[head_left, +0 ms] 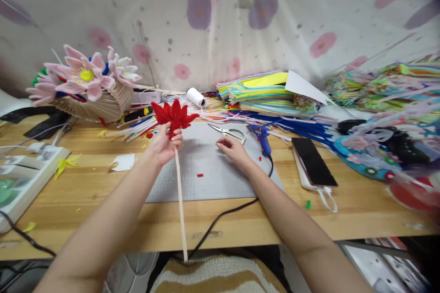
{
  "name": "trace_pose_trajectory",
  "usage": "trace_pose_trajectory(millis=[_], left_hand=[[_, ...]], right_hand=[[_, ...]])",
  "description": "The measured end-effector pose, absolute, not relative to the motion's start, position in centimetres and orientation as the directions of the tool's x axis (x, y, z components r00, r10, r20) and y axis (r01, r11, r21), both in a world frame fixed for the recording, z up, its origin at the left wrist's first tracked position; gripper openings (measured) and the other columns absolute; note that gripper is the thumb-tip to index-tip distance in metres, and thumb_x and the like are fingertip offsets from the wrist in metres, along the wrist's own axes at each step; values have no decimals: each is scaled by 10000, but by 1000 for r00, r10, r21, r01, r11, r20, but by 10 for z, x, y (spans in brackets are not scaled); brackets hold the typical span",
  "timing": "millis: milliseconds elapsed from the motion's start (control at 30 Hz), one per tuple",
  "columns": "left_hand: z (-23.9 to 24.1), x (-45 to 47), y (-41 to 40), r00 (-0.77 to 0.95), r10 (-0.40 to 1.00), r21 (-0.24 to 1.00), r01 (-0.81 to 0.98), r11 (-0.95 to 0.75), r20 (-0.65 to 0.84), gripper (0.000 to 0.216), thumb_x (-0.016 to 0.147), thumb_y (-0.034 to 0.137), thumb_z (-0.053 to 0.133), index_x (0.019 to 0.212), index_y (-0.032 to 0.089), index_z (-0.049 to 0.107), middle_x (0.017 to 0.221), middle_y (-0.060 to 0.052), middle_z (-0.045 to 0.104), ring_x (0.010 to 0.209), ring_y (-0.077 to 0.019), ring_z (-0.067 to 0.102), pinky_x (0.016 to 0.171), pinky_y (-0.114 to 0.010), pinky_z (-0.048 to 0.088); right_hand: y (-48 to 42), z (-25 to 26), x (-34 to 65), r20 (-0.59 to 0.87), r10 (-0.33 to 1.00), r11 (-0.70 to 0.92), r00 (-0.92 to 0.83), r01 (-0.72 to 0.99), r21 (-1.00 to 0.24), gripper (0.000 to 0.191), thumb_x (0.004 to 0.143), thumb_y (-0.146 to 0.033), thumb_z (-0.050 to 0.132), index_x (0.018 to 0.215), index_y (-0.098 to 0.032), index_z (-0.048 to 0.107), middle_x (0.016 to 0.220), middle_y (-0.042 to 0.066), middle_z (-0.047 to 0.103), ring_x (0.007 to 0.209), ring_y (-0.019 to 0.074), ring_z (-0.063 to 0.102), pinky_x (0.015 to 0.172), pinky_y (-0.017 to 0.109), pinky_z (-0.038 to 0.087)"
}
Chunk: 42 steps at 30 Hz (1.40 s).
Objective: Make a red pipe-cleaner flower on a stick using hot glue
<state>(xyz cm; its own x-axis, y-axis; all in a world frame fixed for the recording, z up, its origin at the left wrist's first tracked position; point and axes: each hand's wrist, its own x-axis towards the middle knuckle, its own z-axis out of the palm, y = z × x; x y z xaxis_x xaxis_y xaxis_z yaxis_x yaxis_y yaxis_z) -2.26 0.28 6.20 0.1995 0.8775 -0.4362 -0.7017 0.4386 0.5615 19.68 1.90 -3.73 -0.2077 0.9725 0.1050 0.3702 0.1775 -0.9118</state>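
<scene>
My left hand [167,144] is closed around the base of a red fuzzy flower [174,116] with pointed petals, held up over the grey cutting mat [213,187]. From that grip a pale, flat stem [179,197] hangs down past the table's front edge. My right hand [231,150] hovers over the mat with thumb and forefinger pinched; whatever may lie between the fingertips is too small to make out. Just behind it are scissors [228,133] with pale handles. To its right lies a blue glue gun [261,138]. A small red scrap [200,175] is on the mat.
Bundles of coloured pipe cleaners [264,91] line the back, near a white thread spool [195,97]. A basket [99,103] of pink flowers stands left, above a power strip [32,178]. At right lies a phone [314,160]. The glue gun's black cord [223,215] crosses the front.
</scene>
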Motion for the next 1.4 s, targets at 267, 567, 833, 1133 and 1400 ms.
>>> trace_pose_trajectory(millis=[267, 567, 833, 1133, 1400], left_hand=[[39, 21, -5, 119, 914, 501, -805, 317, -387, 252, 858, 257, 370, 627, 163, 406, 505, 42, 388, 414, -52, 396, 469, -172, 425], [21, 39, -9, -196, 970, 845, -535, 18, -144, 165, 761, 289, 522, 685, 145, 494, 575, 28, 496, 485, -53, 457, 474, -166, 373], [16, 43, -12, -298, 951, 915, -400, -49, -79, 184, 716, 317, 570, 730, 166, 466, 584, 42, 472, 489, -59, 430, 477, -184, 367], [12, 40, -13, -198, 977, 899, -438, -13, -82, 217, 706, 331, 588, 764, 167, 458, 596, 40, 463, 451, -57, 425, 397, -178, 316], [18, 33, -10, -124, 981, 911, -403, 89, -151, 241, 797, 361, 475, 679, 178, 372, 538, 63, 367, 358, -18, 261, 338, -143, 135]], right_hand=[[6, 14, 147, 0, 943, -7, -334, -20, -1000, 253, 690, -427, 588, 755, -184, 561, 750, -7, 620, 624, 80, 538, 598, 220, 428], [10, 25, 120, -180, 963, -242, -199, -353, -904, 384, 567, -432, 694, 742, -176, 468, 585, -54, 562, 486, 54, 489, 518, 207, 409], [7, 26, 112, -174, 971, -231, -161, -473, -850, 305, 502, -311, 712, 669, -170, 499, 525, -70, 522, 444, 50, 431, 451, 198, 336], [8, 24, 112, -176, 961, -259, -214, -470, -844, 262, 521, -290, 668, 617, -187, 448, 454, -85, 455, 347, 60, 372, 335, 208, 249], [15, 17, 106, -177, 983, -181, -52, -445, -877, 348, 489, -304, 682, 671, -197, 406, 539, -91, 483, 485, 55, 453, 507, 205, 368]])
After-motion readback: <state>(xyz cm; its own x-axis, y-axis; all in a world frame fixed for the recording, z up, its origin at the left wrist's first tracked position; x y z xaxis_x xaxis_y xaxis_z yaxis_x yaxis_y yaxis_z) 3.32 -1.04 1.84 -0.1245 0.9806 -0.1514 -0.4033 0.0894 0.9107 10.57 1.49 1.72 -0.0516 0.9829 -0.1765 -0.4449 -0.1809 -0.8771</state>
